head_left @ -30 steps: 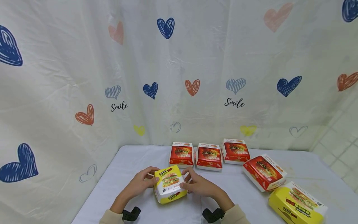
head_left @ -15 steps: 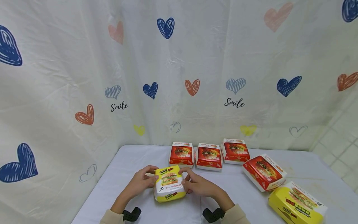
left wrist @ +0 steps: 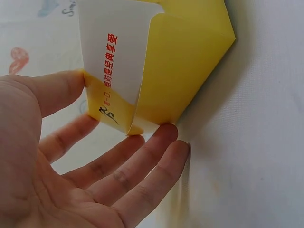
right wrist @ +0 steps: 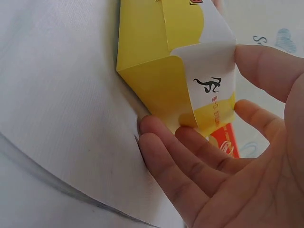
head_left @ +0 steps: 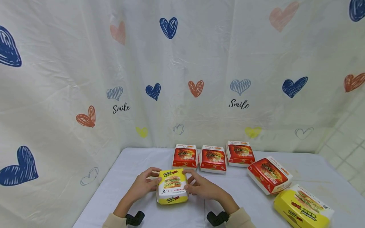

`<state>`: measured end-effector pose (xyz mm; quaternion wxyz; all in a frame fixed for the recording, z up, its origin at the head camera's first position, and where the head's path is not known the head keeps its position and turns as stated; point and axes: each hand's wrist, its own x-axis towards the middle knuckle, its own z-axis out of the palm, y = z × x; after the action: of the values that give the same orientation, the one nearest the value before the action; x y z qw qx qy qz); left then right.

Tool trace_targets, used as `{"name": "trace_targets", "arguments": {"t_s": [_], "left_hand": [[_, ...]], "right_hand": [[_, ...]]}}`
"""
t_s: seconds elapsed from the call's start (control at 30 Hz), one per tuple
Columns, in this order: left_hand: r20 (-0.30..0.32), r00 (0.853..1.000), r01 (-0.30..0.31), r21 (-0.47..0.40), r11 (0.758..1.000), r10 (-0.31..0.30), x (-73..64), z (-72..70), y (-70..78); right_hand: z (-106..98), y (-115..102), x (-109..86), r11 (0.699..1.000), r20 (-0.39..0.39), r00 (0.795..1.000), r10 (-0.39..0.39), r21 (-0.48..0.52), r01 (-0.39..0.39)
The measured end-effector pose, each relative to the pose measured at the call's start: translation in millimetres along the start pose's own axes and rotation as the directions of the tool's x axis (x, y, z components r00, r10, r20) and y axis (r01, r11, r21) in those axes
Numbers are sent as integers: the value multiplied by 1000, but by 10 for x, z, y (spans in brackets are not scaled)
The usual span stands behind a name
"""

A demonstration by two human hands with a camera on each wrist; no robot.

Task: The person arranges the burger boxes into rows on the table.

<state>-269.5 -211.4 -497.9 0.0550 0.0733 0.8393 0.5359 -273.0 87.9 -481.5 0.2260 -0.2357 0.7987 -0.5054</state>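
Observation:
A yellow and white burger box, printed with a burger, sits on the white tablecloth in front of the person. My left hand grips its left side, with the thumb at the top edge and the fingers along the side wall. At the opposite side, my right hand holds it in the same way. The left wrist view shows the box's yellow side wall low against the cloth. Fingertips touch the lower side of the box in the right wrist view. Its underside is hidden.
Red burger boxes stand along the back, just beyond the held box. To the right lie another red box and a second yellow burger box, close together. A heart-printed curtain hangs behind the table.
The held yellow box has turned slightly and now faces the person more squarely. Both hands have shifted a little with it. The other boxes have stayed in place.

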Motion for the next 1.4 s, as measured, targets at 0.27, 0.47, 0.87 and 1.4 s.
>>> {"name": "trace_targets", "arguments": {"t_s": [0.27, 0.47, 0.87, 1.4], "left_hand": [[9, 1000, 11, 71, 997, -11, -21, 6, 44], [82, 996, 14, 141, 990, -25, -32, -47, 73], [196, 981, -31, 90, 995, 13, -56, -115, 59], [245, 969, -53, 81, 995, 31, -75, -126, 62]], "right_hand": [[-1, -20, -11, 1000, -12, 1000, 18, -10, -18], [-9, -33, -20, 1000, -17, 1000, 21, -20, -21], [-10, 15, -9, 998, -33, 999, 42, -54, -44], [-4, 17, -16, 997, -26, 999, 43, -68, -45]]}}
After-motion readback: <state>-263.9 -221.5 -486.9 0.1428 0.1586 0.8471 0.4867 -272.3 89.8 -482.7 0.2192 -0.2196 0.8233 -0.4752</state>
